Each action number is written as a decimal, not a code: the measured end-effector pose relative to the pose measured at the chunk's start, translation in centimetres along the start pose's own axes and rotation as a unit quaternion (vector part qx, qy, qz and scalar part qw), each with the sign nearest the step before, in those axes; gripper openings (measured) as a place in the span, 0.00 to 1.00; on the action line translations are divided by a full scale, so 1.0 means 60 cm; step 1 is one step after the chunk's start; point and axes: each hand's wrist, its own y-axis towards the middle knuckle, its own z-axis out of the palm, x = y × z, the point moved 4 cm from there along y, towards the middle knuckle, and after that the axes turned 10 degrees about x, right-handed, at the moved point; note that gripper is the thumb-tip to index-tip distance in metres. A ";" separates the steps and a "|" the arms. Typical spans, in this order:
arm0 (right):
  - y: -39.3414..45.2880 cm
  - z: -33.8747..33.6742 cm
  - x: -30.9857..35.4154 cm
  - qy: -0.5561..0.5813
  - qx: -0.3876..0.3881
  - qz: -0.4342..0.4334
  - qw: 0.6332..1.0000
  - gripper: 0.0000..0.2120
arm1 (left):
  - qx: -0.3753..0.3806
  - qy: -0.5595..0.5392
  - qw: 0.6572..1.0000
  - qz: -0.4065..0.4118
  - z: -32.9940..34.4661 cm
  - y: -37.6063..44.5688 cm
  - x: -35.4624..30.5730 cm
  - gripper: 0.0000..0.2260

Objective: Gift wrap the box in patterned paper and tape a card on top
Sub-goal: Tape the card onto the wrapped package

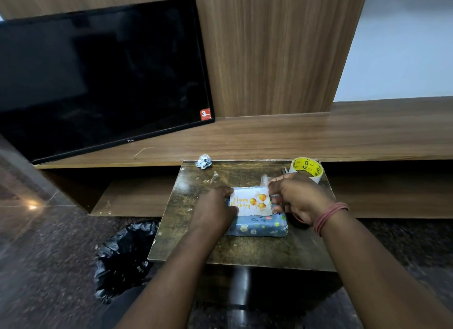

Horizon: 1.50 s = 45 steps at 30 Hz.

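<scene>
Nearest the camera, the wrapped box (257, 227) lies on the small counter (245, 250), its blue patterned paper already closed round it and its long axis running left to right across the view. On its top face sits the birthday card (250, 205), lying the same way, long edge parallel to the box.

The left hand (215, 206) rests on the card's left end, fingers bent down onto it and pinning it to the box. The right hand (294, 196) is at the card's right end, thumb and fingers pinching a strip of clear tape (266, 181) that rises just above the card's far right corner. So the coming move likely turns on this: the strip hangs over the short right edge, crosswise to the card's long axis, and the right hand is the one placed to lay it down while the left keeps the card from sliding.

Farther back, the tape roll (307, 168) stands near the counter's far right corner, behind the right hand. A crumpled paper scrap (204, 161) lies at the far left edge.
</scene>
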 end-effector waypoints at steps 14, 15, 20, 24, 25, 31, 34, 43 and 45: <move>-0.042 0.060 0.039 -0.451 0.045 -0.120 0.883 0.10 | 0.128 -0.415 0.901 -0.017 0.020 -0.022 -0.019 0.16; -0.041 0.059 0.037 -0.451 0.050 -0.119 0.883 0.08 | 0.134 -0.423 0.896 -0.021 0.023 -0.021 -0.016 0.13; -0.033 0.044 0.033 -0.420 0.064 -0.109 0.899 0.05 | 0.142 -0.440 0.886 -0.044 0.027 -0.017 -0.004 0.06; -0.021 0.035 0.029 -0.395 0.060 -0.109 0.910 0.05 | 0.148 -0.463 0.872 -0.057 0.035 -0.016 -0.003 0.09; -0.017 0.034 0.028 -0.388 0.058 -0.111 0.913 0.05 | 0.145 -0.467 0.871 -0.058 0.036 -0.017 -0.004 0.10; -0.012 0.040 0.036 -0.405 -0.014 -0.142 0.903 0.11 | 0.098 -0.488 0.864 -0.072 0.044 -0.026 -0.007 0.10; -0.016 0.044 0.044 -0.418 -0.017 -0.155 0.895 0.10 | 0.072 -0.495 0.862 -0.077 0.050 -0.034 -0.008 0.08; -0.040 0.045 0.056 -0.466 0.006 -0.201 0.862 0.07 | 0.181 -0.536 0.818 -0.108 0.029 -0.050 -0.019 0.04; -0.048 0.052 0.060 -0.476 0.007 -0.226 0.850 0.05 | 0.189 -0.536 0.816 -0.101 0.026 -0.049 -0.017 0.12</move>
